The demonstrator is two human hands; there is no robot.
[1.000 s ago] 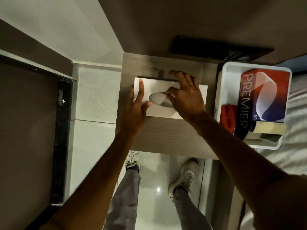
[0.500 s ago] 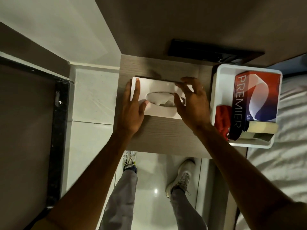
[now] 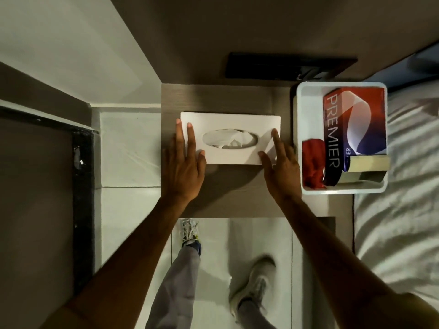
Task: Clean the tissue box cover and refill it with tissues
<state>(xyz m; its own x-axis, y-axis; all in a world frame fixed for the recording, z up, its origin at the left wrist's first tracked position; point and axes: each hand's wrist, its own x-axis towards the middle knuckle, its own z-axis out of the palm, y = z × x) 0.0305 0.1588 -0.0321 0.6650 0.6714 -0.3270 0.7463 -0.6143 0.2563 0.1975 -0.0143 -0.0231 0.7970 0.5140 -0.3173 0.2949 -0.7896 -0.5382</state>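
A white tissue box cover [image 3: 228, 121] lies flat on the small wooden bedside table [image 3: 225, 191]. White tissue [image 3: 225, 138] shows crumpled in its oval slot. My left hand [image 3: 184, 169] rests at the cover's left end, fingers spread flat on its top and thumb at the near edge. At the right end, my right hand [image 3: 281, 172] touches the top with fingers extended and thumb on the near edge. Neither hand is closed around the cover.
A white tub [image 3: 308, 96] at the table's right holds a red and blue PREMIER tissue box [image 3: 354, 129], a red cloth [image 3: 312, 162] and a yellow sponge [image 3: 365, 165]. A bed with white linen [image 3: 399, 222] lies right of it. My feet stand on the tiled floor [image 3: 133, 150].
My right hand has left the slot and moved to the cover's right end. The left hand slid to the left edge. The cover now sits square on the table.
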